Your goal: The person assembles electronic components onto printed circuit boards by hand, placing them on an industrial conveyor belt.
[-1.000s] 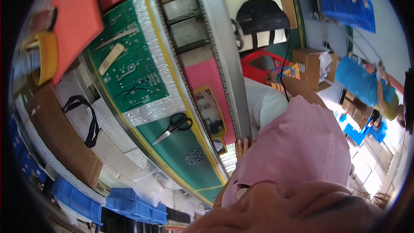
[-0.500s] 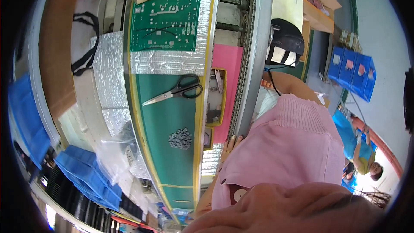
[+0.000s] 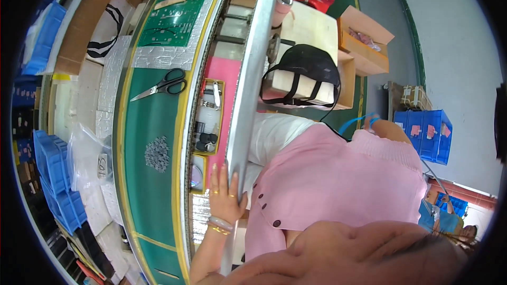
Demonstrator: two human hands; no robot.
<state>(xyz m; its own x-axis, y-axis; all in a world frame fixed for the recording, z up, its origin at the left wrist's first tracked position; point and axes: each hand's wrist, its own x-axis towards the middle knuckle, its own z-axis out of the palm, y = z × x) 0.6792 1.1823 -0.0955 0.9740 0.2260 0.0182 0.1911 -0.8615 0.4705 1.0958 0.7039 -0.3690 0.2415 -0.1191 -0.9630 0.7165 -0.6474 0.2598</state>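
Smooth metal is shown by the rail [image 3: 254, 55]. Crinkled, glossy foil [image 3: 158, 58] is seen. Metal and plastic are combined in the scissors [image 3: 158, 87].

The rail [image 3: 242, 126] is silver, the longer tray [image 3: 221, 119] yellow, the mat [image 3: 142, 200] green edged in yellow, the shirt [image 3: 338, 179] pink.

The long, silvery metal rail [image 3: 253, 58] ran under my left hand [image 3: 225, 200]; a thin blue band [image 3: 352, 121] curved beside my right hand [image 3: 368, 121].
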